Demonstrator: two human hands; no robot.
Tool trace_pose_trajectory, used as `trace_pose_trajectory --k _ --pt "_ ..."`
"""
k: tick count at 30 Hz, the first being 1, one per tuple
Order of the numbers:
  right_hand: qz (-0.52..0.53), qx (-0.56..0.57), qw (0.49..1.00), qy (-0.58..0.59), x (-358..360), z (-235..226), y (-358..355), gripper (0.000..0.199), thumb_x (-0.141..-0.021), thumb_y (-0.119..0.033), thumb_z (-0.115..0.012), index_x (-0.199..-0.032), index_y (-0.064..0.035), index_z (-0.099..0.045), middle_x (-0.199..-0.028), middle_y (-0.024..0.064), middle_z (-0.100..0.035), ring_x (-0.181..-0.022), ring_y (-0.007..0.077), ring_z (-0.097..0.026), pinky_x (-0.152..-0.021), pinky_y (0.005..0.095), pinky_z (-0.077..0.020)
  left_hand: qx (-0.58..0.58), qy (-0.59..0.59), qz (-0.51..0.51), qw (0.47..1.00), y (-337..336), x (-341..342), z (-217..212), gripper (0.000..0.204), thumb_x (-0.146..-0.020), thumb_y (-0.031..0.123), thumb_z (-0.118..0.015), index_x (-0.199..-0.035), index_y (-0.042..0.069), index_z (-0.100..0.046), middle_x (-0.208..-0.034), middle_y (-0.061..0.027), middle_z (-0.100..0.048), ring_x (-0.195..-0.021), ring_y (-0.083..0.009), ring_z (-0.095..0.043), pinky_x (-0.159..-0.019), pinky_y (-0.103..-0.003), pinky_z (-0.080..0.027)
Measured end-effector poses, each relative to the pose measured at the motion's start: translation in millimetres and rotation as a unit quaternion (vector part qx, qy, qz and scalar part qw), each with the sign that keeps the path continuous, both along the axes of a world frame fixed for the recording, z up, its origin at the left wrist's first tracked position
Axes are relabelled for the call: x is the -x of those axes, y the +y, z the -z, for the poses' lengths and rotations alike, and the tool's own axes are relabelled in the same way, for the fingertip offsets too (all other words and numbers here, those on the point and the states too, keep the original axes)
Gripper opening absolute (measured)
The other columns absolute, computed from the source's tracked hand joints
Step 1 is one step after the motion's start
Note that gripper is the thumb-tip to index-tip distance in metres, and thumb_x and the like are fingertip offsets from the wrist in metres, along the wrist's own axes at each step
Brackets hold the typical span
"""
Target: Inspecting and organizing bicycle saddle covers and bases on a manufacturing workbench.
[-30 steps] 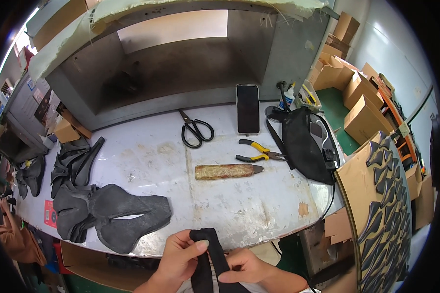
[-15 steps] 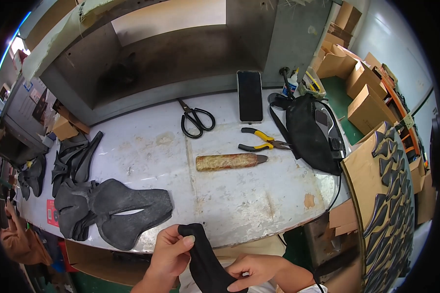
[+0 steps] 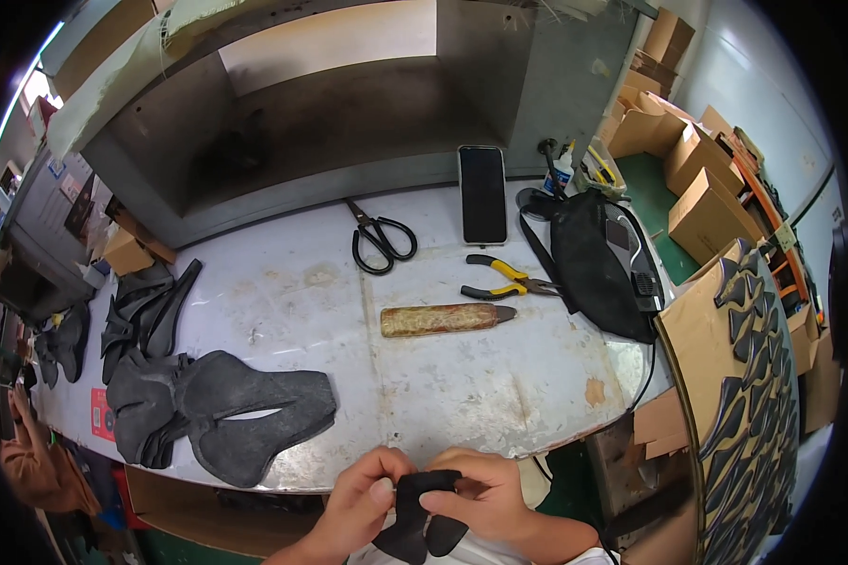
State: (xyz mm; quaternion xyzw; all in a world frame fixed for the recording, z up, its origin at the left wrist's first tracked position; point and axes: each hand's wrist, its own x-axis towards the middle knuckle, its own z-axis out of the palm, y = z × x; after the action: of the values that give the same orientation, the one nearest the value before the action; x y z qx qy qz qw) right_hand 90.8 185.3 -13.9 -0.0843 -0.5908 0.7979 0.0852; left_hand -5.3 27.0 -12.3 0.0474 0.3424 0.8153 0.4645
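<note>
A: Status of the work?

B: Both hands pinch one black piece [image 3: 422, 513] just off the table [image 3: 462, 395] edge: left hand [image 3: 363, 499] on its left side, right hand [image 3: 481, 494] on top. It appears mid-handling. A stack [image 3: 226, 414] of similar pieces lies up-left of the grip.

A: Containers?

B: Boxes [image 3: 702, 202] far up-right; contents cannot be told. A black bag [image 3: 594, 264] lies up-right, contents hidden.

dark phone screen [image 3: 482, 193], brown cartons [image 3: 705, 202]
</note>
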Motion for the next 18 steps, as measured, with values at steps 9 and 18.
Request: trace_pose_trajectory --k 9,18 --pt "-0.027 0.116 0.993 -0.023 -11 -5 2 0.018 -0.082 0.0 -0.072 -0.099 0.0041 -0.068 -0.089 0.0056 -0.066 -0.078 0.0071 -0.057 -0.063 0.0212 -0.0435 0.097 0.234 0.035 0.967 7 2 -11 0.021 -0.095 0.012 -0.05 -0.078 0.001 -0.052 -0.069 -0.0084 -0.054 -0.061 -0.0153 -0.049 -0.057 -0.029 -0.04" --pt "-0.071 0.464 0.882 -0.033 1 2 -2 0.021 -0.086 -0.001 -0.067 -0.105 0.0071 -0.064 -0.099 0.0146 -0.068 -0.087 0.0191 -0.066 -0.081 0.0329 -0.0531 0.135 0.478 -0.055 0.866 13 8 -9 0.025 -0.094 0.017 -0.057 -0.074 0.002 -0.053 -0.068 -0.0067 -0.054 -0.057 -0.0163 -0.049 -0.055 -0.027 -0.039"
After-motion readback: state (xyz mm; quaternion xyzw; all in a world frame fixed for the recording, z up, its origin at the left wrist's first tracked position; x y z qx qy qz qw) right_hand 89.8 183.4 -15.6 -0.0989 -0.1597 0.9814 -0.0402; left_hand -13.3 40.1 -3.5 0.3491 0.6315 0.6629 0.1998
